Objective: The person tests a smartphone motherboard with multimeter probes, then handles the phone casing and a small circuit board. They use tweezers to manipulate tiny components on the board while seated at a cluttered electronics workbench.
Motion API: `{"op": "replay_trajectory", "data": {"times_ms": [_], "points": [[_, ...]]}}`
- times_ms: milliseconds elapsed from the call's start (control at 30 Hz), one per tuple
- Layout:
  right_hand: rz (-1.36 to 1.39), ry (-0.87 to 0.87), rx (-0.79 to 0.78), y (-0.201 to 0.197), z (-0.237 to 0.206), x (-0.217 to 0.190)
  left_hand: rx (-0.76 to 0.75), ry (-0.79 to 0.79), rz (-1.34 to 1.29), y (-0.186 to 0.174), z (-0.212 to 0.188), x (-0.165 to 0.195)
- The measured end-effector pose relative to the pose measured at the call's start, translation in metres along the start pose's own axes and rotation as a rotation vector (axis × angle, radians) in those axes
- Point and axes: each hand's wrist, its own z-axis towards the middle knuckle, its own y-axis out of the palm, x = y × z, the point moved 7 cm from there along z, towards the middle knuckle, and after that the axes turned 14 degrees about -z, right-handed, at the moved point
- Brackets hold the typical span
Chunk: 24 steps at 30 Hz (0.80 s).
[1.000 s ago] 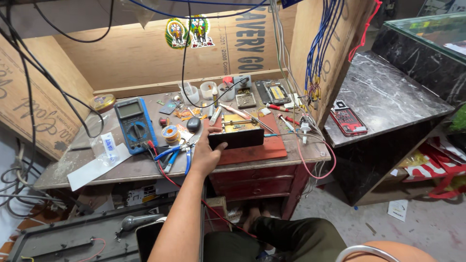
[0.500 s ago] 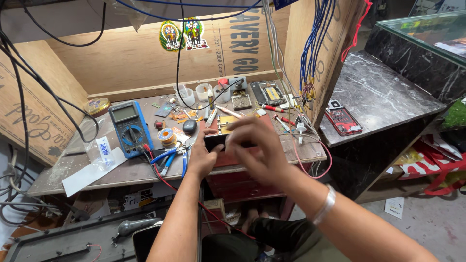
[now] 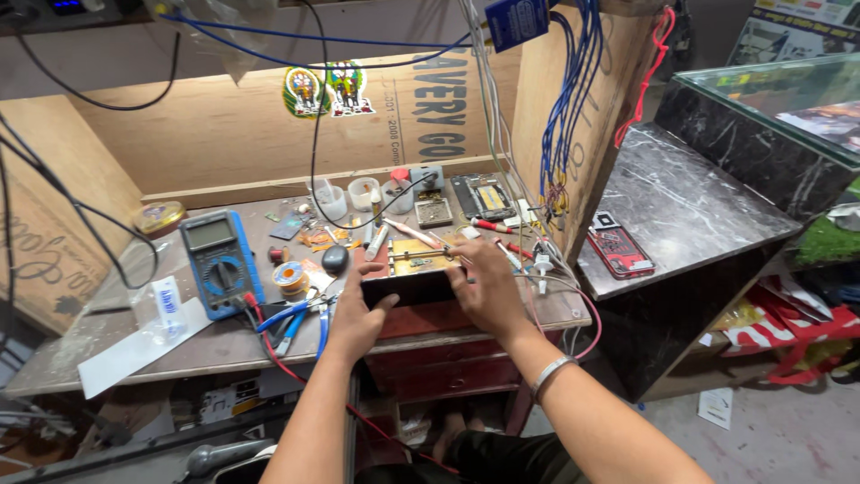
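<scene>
My left hand (image 3: 352,314) and my right hand (image 3: 488,287) grip a black phone (image 3: 414,289) by its two short ends, just above a red mat (image 3: 428,315) on the wooden bench (image 3: 179,350). The phone lies flat, its dark face toward me. Behind it on the mat sits a small gold circuit board (image 3: 423,263). My right wrist wears a metal bangle (image 3: 548,374).
A blue multimeter (image 3: 218,262) with red and black leads, blue-handled pliers (image 3: 291,318), a solder spool (image 3: 289,276) and a black round object (image 3: 335,259) lie left of the mat. Screwdrivers, small cups and phone parts crowd the back. A red-cased phone (image 3: 619,250) rests on the marble counter (image 3: 690,206) at right.
My right hand came in from the lower right and closed on the phone's right end. The left hand has kept its hold throughout.
</scene>
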Motion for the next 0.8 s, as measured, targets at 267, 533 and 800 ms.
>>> {"op": "replay_trajectory", "data": {"times_ms": [267,533,800], "points": [[0.000,-0.068,-0.107,-0.003,0.002,-0.013,-0.014,-0.091,-0.156,0.006,-0.001,-0.015],[0.000,-0.081,-0.114,-0.003,0.001,-0.013,-0.033,-0.005,-0.292,0.009,-0.002,-0.016],[-0.006,-0.072,-0.121,0.004,-0.001,-0.012,-0.027,-0.006,-0.355,0.005,-0.002,-0.018]]}}
